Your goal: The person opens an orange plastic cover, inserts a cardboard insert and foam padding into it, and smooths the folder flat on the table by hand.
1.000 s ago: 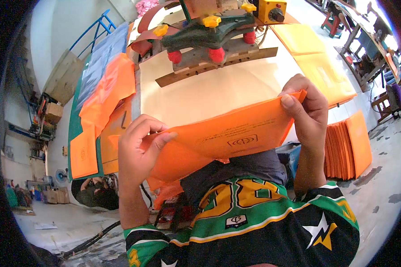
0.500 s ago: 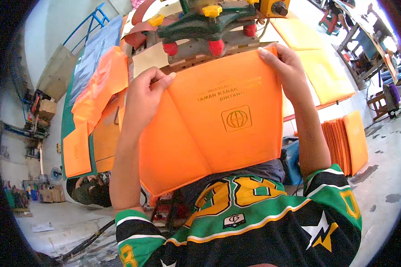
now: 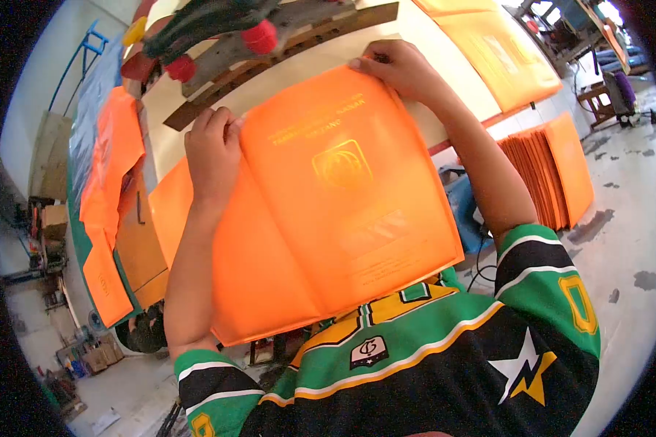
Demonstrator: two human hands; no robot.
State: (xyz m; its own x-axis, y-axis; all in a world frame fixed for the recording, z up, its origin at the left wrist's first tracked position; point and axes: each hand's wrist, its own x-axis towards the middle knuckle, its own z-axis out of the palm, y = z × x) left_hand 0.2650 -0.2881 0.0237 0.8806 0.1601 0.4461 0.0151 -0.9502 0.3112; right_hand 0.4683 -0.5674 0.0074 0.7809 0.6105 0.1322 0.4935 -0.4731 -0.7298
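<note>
An orange folder cover (image 3: pixel 291 218) hangs opened out in front of my chest, its far edge up and its near edge against my shirt. Gold lettering and a framed round emblem are stamped on its right panel, with fainter marks below. My left hand (image 3: pixel 215 149) pinches the far edge near the middle fold. At the far right corner, my right hand (image 3: pixel 404 73) grips the same cover between thumb and fingers. Just beyond it lies the cream work surface (image 3: pixel 313 69) beneath a dark green press (image 3: pixel 204 33) with red feet.
Several orange covers stand upright in a stack (image 3: pixel 536 178) at the right. More flat orange covers (image 3: pixel 499 54) lie at the upper right. Orange sheets (image 3: pixel 113 167) drape over the left side of the table, beside a clear plastic wrap (image 3: pixel 95 102). A blue metal frame (image 3: pixel 91 47) stands behind.
The cover has shifted left and tilted, so more of its lower right panel shows. Both hands keep their hold. My view has turned, moving the press up and left.
</note>
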